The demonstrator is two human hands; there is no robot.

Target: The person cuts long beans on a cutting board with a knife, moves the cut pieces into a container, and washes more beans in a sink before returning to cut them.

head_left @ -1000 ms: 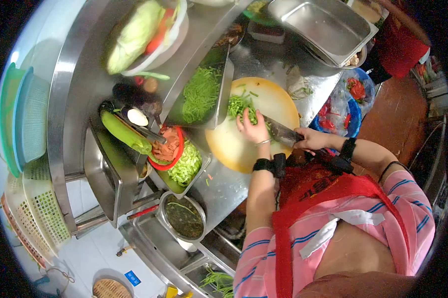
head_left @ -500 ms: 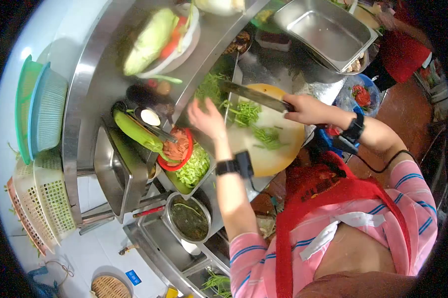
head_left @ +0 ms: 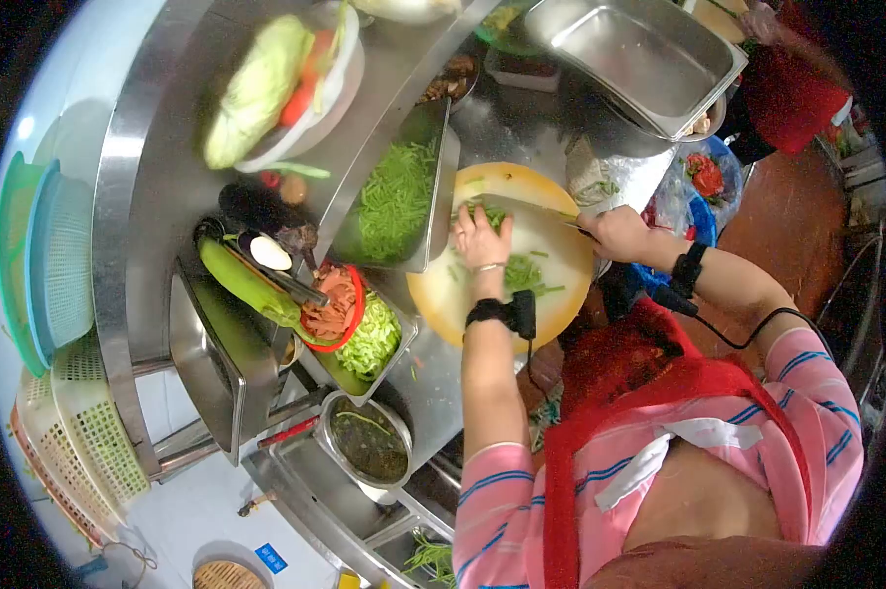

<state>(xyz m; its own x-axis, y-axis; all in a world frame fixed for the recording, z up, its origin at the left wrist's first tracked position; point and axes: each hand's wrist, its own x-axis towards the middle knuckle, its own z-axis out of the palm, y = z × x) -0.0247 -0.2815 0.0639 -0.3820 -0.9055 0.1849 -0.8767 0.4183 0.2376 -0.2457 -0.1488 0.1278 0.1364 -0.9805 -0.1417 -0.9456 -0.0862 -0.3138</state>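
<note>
My right hand (head_left: 619, 234) is closed round the handle of a knife (head_left: 533, 208) with a long, broad blade, which lies over the far part of a round, yellow-rimmed cutting board (head_left: 561, 280). Fingers spread, my left hand (head_left: 480, 240) rests on chopped green stalks (head_left: 494, 212) beside the blade, partly hiding them. More cut stalks (head_left: 527, 275) are scattered on the board nearer my body. Just left of the board, a deep steel pan (head_left: 443, 201) holds a heap of cut green pieces (head_left: 396, 201).
A steel tray holds chopped light-green vegetable (head_left: 372, 339) and a red-rimmed bowl of pinkish slices (head_left: 330, 306). Below it stands a steel pot (head_left: 403, 432) of dark liquid. An upturned-edge steel pan (head_left: 639, 59) sits at the far right. Another person's red sleeve (head_left: 791, 103) shows beyond.
My left hand has come from over the pan at the left, right and down onto the greens on the board. The knife has shifted right and down, away from the pan.
</note>
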